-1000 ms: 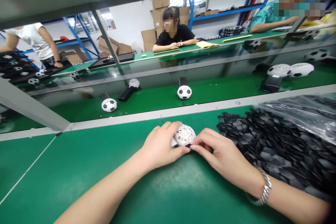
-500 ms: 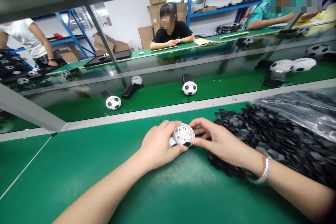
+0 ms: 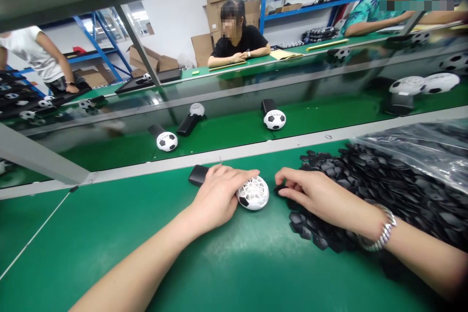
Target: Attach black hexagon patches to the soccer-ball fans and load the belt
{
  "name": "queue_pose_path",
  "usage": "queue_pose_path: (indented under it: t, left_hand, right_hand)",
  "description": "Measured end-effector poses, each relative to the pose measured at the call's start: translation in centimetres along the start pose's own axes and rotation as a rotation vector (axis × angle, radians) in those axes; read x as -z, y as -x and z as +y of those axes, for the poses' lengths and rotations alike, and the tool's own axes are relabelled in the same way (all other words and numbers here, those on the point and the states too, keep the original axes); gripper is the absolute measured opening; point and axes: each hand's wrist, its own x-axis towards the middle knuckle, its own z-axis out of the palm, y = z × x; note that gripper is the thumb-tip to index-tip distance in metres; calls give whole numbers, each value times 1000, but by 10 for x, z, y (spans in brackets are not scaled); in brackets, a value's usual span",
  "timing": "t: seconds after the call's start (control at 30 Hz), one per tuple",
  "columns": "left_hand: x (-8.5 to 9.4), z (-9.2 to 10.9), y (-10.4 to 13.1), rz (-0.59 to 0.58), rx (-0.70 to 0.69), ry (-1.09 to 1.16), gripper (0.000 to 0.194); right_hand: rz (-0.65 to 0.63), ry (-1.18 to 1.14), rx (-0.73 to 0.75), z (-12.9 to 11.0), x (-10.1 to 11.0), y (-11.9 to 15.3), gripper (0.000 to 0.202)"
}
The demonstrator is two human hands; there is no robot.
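Observation:
My left hand (image 3: 219, 192) is closed over a handheld fan with a white, soccer-ball-patterned head (image 3: 255, 195). The head has a slotted grille on top and black patches on its side. Its black handle (image 3: 197, 175) sticks out beyond my fingers to the left, lying on the green table. A small gap separates the fan head from my right hand (image 3: 305, 187), whose thumb and fingers pinch a small black plastic piece (image 3: 280, 189). Right beside and under that hand spreads a heap of loose black, pentagon-like pieces (image 3: 387, 190).
Clear plastic sheeting (image 3: 431, 148) covers part of the heap. Beyond a metal rail (image 3: 204, 151) runs a green conveyor belt carrying several similar fans, one (image 3: 275, 120) straight ahead. A slanted metal post (image 3: 40, 156) stands at left. Co-workers sit or stand across the line.
My right hand has drawn back from the fan and now pinches a black piece. The fan has turned, so its black handle shows at left. Fans on the belt have shifted right.

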Motion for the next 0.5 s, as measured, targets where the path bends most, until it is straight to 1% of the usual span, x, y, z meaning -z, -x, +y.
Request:
queue_pose_path:
  t: [0.07,0.17,0.23,0.3,0.4,0.43,0.5]
  left_hand:
    - [1,-2,0,-2,-16,-3,67]
    - [2,-5,0,-1,-37,0,65]
    - [2,-6,0,0,-47,5,64]
    - [2,-7,0,0,-53,6,64]
    - [2,-6,0,7,-41,-20,65]
    - [2,-5,0,10,-31,-33,65]
    - [1,-4,0,8,-12,-42,66]
  right_hand:
    - [-16,-90,-12,-3,-1,2,7]
    - [-39,-202,-79,-3,-3,3,8]
    - [-59,-225,-90,-1,-3,3,8]
    - [-40,-174,-35,-2,-2,3,9]
    - [52,-67,96,-7,0,4,12]
    - [73,-53,122,-10,0,5,13]
    - [74,-57,140,-16,1,7,13]
